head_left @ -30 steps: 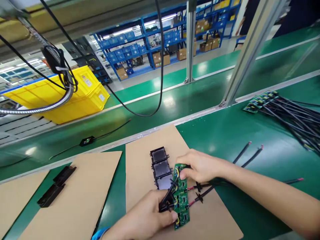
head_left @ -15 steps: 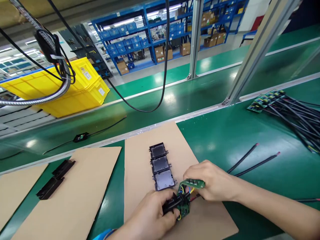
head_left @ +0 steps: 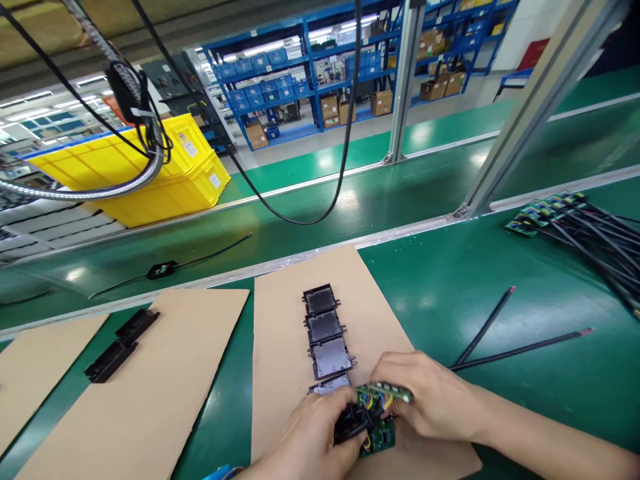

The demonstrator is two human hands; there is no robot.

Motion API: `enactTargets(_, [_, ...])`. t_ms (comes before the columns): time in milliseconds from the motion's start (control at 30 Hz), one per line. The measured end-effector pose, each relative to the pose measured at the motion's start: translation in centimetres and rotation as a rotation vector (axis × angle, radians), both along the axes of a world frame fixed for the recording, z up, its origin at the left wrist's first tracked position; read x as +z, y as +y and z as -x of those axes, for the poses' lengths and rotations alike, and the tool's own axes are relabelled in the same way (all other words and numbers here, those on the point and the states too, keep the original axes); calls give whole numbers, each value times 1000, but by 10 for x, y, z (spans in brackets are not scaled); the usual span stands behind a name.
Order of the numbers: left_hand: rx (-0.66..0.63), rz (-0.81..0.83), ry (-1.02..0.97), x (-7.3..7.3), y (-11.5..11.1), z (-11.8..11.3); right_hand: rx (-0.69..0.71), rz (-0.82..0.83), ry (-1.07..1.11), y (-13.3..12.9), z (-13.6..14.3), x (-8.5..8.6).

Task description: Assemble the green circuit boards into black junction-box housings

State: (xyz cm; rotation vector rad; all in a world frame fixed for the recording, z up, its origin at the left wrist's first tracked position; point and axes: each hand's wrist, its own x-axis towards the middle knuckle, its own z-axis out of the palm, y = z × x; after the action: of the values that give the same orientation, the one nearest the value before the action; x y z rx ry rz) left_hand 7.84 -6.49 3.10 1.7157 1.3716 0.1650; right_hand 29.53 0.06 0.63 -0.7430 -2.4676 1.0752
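Observation:
Near the bottom of the cardboard sheet (head_left: pixel 285 347), my left hand (head_left: pixel 320 430) grips a thick black cable part (head_left: pixel 350 423) joined to green circuit boards. My right hand (head_left: pixel 425 393) pinches the upper green circuit board (head_left: pixel 385 391), with yellow and blue wires showing below it. A lower green board (head_left: pixel 383 437) hangs between the hands. Just beyond my left hand, several black plastic housings (head_left: pixel 331 357) lie in a column on the cardboard; the nearest one is partly covered by my fingers.
Two black parts (head_left: pixel 110 360) rest on another cardboard sheet (head_left: pixel 165 387) at left. Black cables (head_left: pixel 525 349) lie right of my right hand. Boards with cables (head_left: pixel 550 210) are piled at far right. Beyond the metal rail stand yellow crates (head_left: pixel 170 193); a black cable (head_left: pixel 345 160) hangs ahead.
The view has shifted slightly. Both hands have moved a little right with the boards, the upper board has tilted differently, and a further housing now shows beside my left hand.

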Motion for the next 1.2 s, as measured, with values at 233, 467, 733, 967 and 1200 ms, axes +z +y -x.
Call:
enactTargets(233, [-47,57,-82,-14,-6,6,144,-479,-26,-15,-6,-17])
enactTargets(467, [-120,-147,203,-26,-21,17,-11,77,-82,29,-10,26])
enactTargets(733, [-21,-362,378,27,-14,61,87,224,-67,60,20,66])
enactTargets(967, [353,-271,-98,31,60,52,-25,212,-22,98,81,39])
enactTargets(1200, [483,-421,39,1,88,58,-176,386,-159,120,84,27])
